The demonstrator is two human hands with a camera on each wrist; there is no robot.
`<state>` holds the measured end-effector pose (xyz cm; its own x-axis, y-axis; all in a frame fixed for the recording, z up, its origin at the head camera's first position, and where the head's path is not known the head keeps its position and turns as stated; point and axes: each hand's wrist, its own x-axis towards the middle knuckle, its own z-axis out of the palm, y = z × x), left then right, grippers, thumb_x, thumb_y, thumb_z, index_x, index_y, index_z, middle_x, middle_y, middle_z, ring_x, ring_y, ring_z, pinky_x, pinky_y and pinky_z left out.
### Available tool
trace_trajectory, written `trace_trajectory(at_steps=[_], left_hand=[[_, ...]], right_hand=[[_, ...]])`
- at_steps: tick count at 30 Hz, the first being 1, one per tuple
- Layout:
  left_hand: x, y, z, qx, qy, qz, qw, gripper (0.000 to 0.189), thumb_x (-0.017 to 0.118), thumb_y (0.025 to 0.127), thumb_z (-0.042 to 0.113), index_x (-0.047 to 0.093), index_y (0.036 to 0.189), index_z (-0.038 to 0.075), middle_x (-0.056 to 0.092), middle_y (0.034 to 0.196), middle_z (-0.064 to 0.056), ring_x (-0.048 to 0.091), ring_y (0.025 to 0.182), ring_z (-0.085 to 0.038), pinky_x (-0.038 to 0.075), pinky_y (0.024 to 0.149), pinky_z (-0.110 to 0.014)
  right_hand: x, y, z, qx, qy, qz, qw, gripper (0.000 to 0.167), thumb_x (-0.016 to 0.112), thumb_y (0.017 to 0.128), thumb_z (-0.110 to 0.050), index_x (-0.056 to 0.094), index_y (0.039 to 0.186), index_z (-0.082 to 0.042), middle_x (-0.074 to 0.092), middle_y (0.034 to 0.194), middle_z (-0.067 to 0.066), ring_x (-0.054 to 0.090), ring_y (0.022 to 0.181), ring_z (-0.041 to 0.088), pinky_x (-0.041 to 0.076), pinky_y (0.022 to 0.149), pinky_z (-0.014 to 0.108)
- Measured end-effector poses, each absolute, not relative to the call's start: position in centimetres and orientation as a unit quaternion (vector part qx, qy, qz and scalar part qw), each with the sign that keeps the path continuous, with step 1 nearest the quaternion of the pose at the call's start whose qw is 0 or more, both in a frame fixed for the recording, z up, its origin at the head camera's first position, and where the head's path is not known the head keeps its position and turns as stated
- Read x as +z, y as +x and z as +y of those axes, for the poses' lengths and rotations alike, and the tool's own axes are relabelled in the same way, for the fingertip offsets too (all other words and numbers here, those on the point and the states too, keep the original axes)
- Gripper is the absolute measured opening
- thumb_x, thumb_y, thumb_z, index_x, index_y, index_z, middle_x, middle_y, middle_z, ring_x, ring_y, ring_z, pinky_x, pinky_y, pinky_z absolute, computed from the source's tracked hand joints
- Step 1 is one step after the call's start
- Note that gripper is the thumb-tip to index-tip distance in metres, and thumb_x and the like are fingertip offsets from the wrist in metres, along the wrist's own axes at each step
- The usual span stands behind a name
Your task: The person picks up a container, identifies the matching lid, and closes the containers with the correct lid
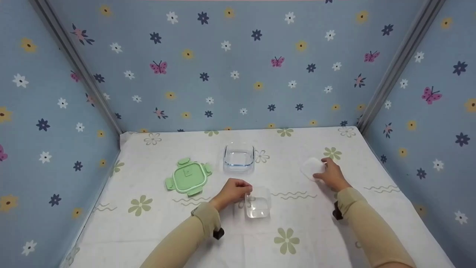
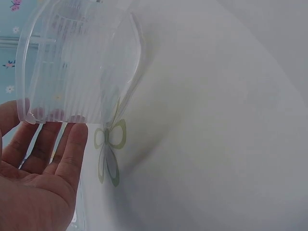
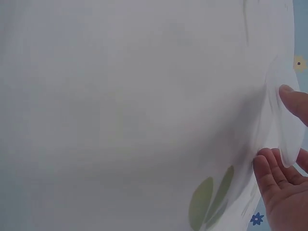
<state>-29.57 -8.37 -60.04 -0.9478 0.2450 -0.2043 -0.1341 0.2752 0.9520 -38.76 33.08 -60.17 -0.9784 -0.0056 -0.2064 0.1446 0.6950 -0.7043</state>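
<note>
My left hand [image 1: 233, 191] pinches the rim of a clear plastic container [image 1: 257, 208] near the front middle of the table. In the left wrist view, the thumb is at the rim and the fingers lie against the outer side of the ribbed container [image 2: 72, 62]. Over to the right, my right hand [image 1: 332, 175] grips a translucent white lid [image 1: 311, 168] by its edge. The right wrist view has this lid [image 3: 288, 115] edge-on between thumb and fingers, close over the cloth.
Behind the plastic container stands a square glass container [image 1: 239, 167], uncovered. A green lid [image 1: 189, 178] with side clips lies to its left. The floral white cloth [image 1: 208, 242] covers the table, with blue patterned panels [image 1: 238, 67] at the back and both sides.
</note>
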Motion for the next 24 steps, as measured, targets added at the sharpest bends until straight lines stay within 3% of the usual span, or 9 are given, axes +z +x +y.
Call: trace_trajectory(at_steps=[4,7,11,15,19,24], left_hand=[[-60.1,-29.4,-8.4,0.600,0.037,0.785,0.154,0.022,0.073,0.102,0.016,0.078,0.110,-0.003,0.074,0.093,-0.001,0.063,0.085,-0.010,0.057,0.077,-0.022],[-60.2,-29.3,-8.4,0.604,0.039,0.781,0.151,0.022,0.073,0.101,0.015,0.078,0.109,-0.005,0.074,0.091,-0.001,0.063,0.083,-0.009,0.056,0.075,-0.020],[-60.2,-29.2,-8.4,0.605,0.032,0.781,0.153,0.022,0.073,0.101,0.015,0.078,0.110,-0.004,0.075,0.093,-0.002,0.062,0.083,-0.010,0.054,0.074,-0.020],[-60.1,-29.2,-8.4,0.599,0.031,0.786,0.152,0.021,0.073,0.102,0.016,0.079,0.110,-0.003,0.076,0.093,-0.003,0.062,0.082,-0.010,0.053,0.073,-0.020],[-59.9,-29.3,-8.3,0.605,0.035,0.781,0.153,0.022,0.073,0.102,0.015,0.078,0.111,-0.004,0.074,0.090,-0.001,0.061,0.080,-0.009,0.052,0.071,-0.020],[-59.6,-29.5,-8.3,0.600,0.026,0.783,0.164,0.021,0.072,0.103,0.017,0.078,0.112,-0.001,0.074,0.094,0.000,0.061,0.083,-0.010,0.053,0.073,-0.020]], right_hand=[[-60.1,-38.4,32.9,-0.410,0.041,0.907,0.086,0.077,0.076,0.099,-0.011,0.033,0.161,0.003,0.037,0.161,0.037,0.038,0.152,0.053,0.034,0.127,0.065],[-60.2,-38.1,32.5,-0.432,0.046,0.898,0.078,0.071,0.074,0.100,-0.009,0.037,0.160,0.000,0.040,0.158,0.035,0.046,0.142,0.049,0.045,0.118,0.060],[-60.2,-37.8,32.0,-0.450,0.037,0.890,0.059,0.064,0.071,0.100,-0.005,0.043,0.158,0.002,0.051,0.143,0.030,0.060,0.115,0.034,0.058,0.094,0.040],[-60.0,-37.7,31.7,-0.464,0.030,0.884,0.051,0.057,0.066,0.102,-0.004,0.047,0.156,0.002,0.058,0.125,0.020,0.061,0.097,0.021,0.057,0.076,0.025],[-59.6,-37.8,31.7,-0.485,0.030,0.873,0.049,0.051,0.060,0.106,-0.003,0.048,0.155,0.003,0.059,0.115,0.014,0.066,0.092,0.018,0.057,0.073,0.024],[-59.0,-37.7,31.6,-0.496,0.043,0.865,0.059,0.048,0.055,0.110,-0.004,0.048,0.157,0.002,0.059,0.118,0.015,0.069,0.093,0.017,0.061,0.082,0.031]])
